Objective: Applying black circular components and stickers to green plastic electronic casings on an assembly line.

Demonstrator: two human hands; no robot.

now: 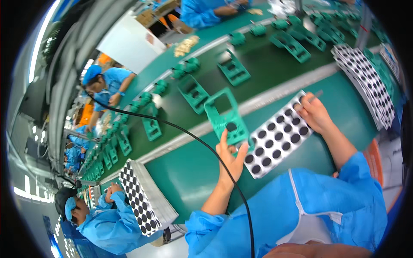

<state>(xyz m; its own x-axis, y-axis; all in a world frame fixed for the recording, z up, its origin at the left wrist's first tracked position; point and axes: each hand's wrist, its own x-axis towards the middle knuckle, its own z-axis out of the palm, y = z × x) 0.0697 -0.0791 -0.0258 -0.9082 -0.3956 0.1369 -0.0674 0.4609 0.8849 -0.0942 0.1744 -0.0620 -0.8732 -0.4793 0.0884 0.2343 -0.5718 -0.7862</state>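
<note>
Left hand (229,158) gripped green frame (223,119), right hand (317,114) held slim grey tool (318,93), at far right end of dotted sheet (279,136).

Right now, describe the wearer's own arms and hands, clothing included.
The left hand and right hand are bare, with no gloves, and I see no watch or band on either wrist. The left sleeve and right sleeve are loose, creased and bright blue, leaving the forearms uncovered. A thin black cable crosses in front of the left arm.
</note>
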